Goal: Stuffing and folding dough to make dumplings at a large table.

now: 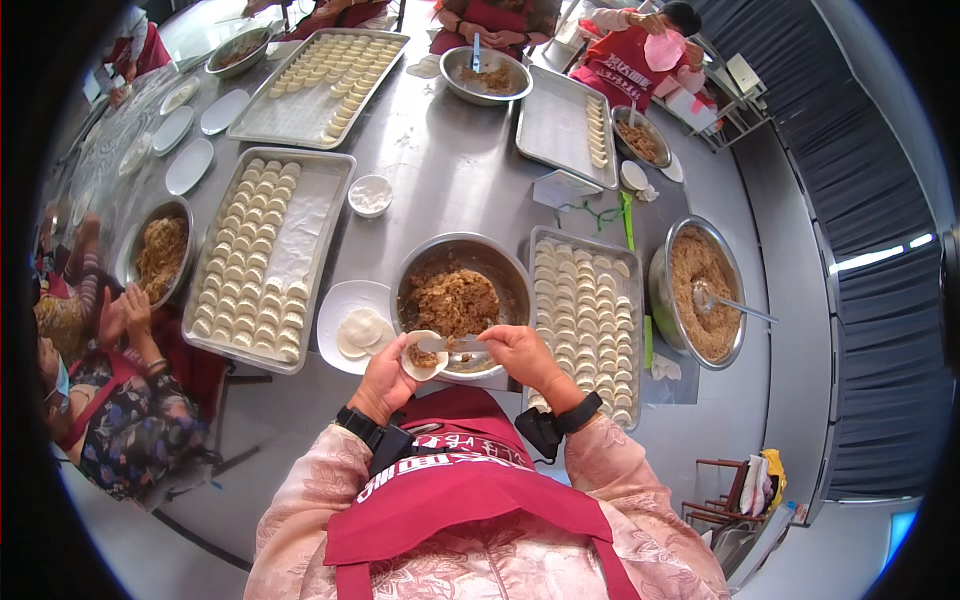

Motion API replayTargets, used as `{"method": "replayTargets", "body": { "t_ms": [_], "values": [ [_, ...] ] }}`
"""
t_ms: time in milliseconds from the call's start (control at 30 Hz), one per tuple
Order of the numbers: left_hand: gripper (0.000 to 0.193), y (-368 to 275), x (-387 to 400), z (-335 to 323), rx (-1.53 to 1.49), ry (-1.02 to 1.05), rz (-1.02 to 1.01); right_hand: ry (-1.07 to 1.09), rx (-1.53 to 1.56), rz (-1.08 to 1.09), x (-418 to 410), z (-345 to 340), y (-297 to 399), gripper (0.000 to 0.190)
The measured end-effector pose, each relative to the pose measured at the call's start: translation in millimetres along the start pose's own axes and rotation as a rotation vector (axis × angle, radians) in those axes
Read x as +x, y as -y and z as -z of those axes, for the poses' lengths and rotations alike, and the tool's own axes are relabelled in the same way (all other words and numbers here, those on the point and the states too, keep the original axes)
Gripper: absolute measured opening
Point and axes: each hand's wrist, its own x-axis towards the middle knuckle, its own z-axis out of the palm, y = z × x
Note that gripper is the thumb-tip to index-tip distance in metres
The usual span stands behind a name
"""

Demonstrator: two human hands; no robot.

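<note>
My left hand (388,379) holds a round dumpling wrapper (429,369) over the near left rim of a steel mixing bowl. Brown minced filling (421,356) lies on that wrapper. In my right hand (520,354) is a flat metal spreader (469,344), its blade reaching over the wrapper with a little filling on it. The steel bowl (519,270) in front of me holds a mound of the same brown filling (456,300). Left of it, a white plate (334,319) bears a few spare wrappers (364,331), partly overlapping.
Trays of folded dumplings stand left (247,255) and right (585,330) of the bowl. A large bowl of filling (701,292) with a ladle sits far right. A small bowl of white flour (370,196) is beyond the plate. Other people (120,390) sit around the steel table.
</note>
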Motion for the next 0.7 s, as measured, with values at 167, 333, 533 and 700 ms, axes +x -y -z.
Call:
{"method": "replayTargets", "body": {
  "t_ms": [167, 333, 533, 700],
  "values": [
    [0.036, -2, 0, 4, 0.005, -0.023, 0.031, 0.158, -0.095, 0.027, -3, 13, 23, 0.012],
    [0.036, 0, -3, -7, 0.057, 0.014, 0.077, 0.057, -0.228, 0.094, -4, 7, 17, 0.011],
    [0.037, 3, -5, -8, 0.119, 0.037, 0.083, 0.053, -0.232, 0.049, -5, 4, 6, 0.011],
    [0.037, 2, -2, -1, 0.063, -0.04, 0.036, 0.182, 0.084, -0.119, -5, 15, -10, 0.014]
  ]
}}
